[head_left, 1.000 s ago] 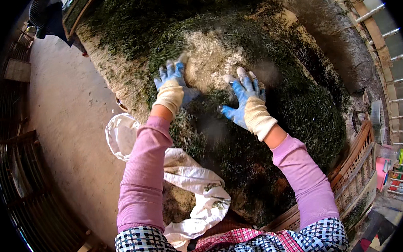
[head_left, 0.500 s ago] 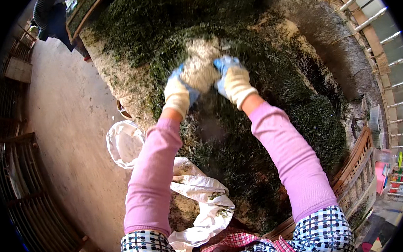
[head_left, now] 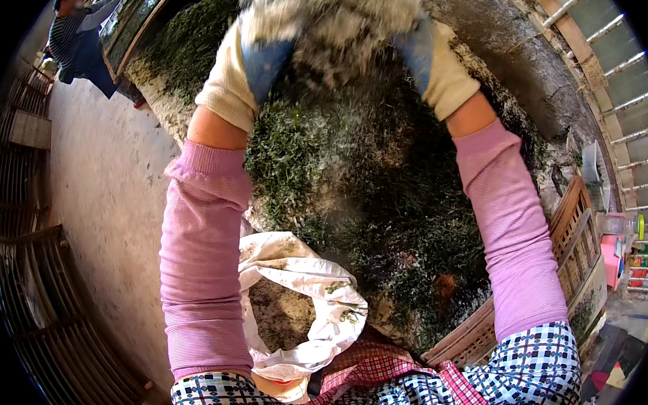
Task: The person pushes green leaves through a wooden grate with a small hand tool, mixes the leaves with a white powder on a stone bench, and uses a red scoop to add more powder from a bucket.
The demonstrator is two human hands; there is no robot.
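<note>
Between them, my left hand [head_left: 243,66] and my right hand [head_left: 436,62] hold up a big double handful of pale, loose flaky material [head_left: 335,27], blurred by motion. Both hands wear cream work gloves with blue palms. Their fingers are mostly hidden behind the clump, and bits of it trail down beneath. Below spreads a heap of dark green chopped plant matter [head_left: 404,183]. Nearer to me, by my left forearm, a white cloth sack [head_left: 337,294] lies with its mouth rolled into a ring and pale material inside.
At the far left a person [head_left: 80,43] in a striped top leans over a framed tray [head_left: 135,28]. Concrete floor [head_left: 101,194] runs along the left, beside slatted racks [head_left: 48,294]. A woven bamboo tray [head_left: 570,224] stands at right, near a barred window [head_left: 637,102].
Both hands have risen toward the top of the view with the pale clump, and they are farther apart. The white sack now shows its round mouth. The other person has come further into view.
</note>
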